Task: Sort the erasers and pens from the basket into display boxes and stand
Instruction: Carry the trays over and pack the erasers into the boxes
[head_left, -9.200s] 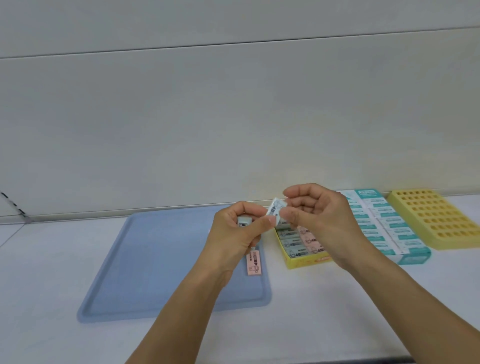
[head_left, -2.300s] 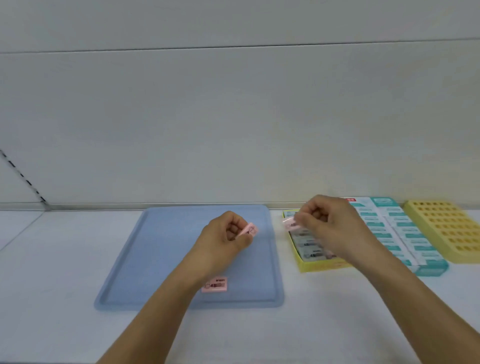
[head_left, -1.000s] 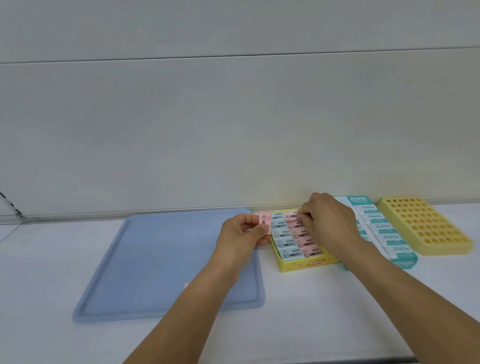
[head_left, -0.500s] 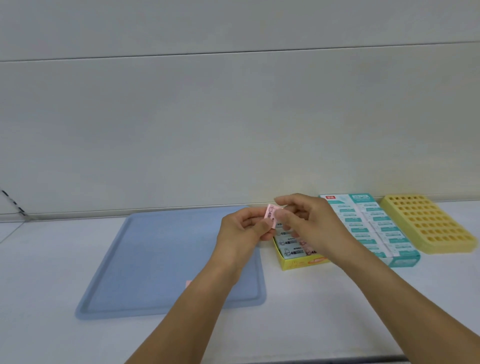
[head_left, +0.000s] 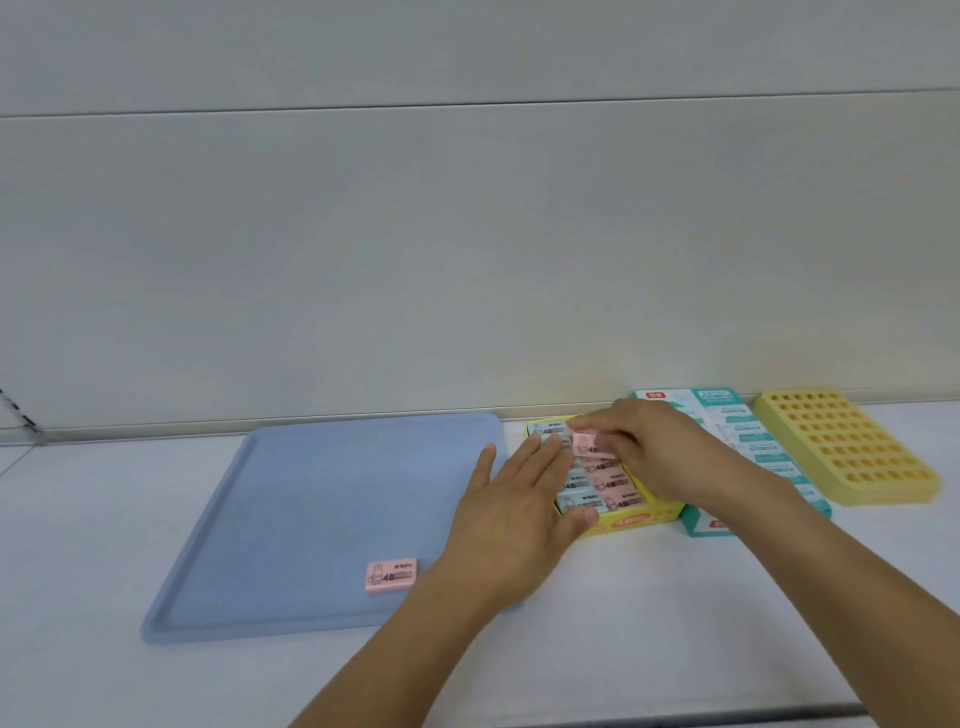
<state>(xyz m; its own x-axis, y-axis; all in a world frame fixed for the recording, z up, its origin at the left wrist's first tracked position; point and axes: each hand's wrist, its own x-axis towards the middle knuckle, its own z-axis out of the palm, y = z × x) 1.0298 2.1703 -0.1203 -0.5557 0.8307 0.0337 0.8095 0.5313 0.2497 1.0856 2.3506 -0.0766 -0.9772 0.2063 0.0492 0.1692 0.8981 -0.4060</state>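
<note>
Head view: a person's two bare hands work over a white desk (head_left: 675, 613) against a plain grey wall.
Right hand: the right hand (head_left: 660, 447) pinches a small pink rectangular eraser (head_left: 589, 445) in a narrow fingertip grip, low over the far end of the yellow cardboard display box (head_left: 631, 521).
Left hand: the left hand (head_left: 511, 512) lies flat with straight fingers, holding nothing; its fingertips reach over the box's left edge and the thumb sits at the near left corner, seemingly steadying it.
Box contents: pale blue and pink erasers lie in rows inside the yellow box, filling most of what shows.
Step in hand: seating the pink eraser in the right-hand pink column, by my reading.
Next move: likely calls for lowering it flat into the free slot, releasing, then reaching for the last loose one.
Remaining stock: one pink rectangular eraser with a rabbit print (head_left: 391, 576) lies alone near the front of the flat blue plastic tray (head_left: 291, 519), well apart from the box.
Other displays: a teal-and-white eraser box (head_left: 753, 452) sits just right of the yellow one; a yellow plastic stand with a grid of holes (head_left: 852, 452) lies further right, with no pens in it.
Writing: "4B" beside a rabbit outline reads on the loose eraser and on several boxed ones; smaller print is too blurred to read.
</note>
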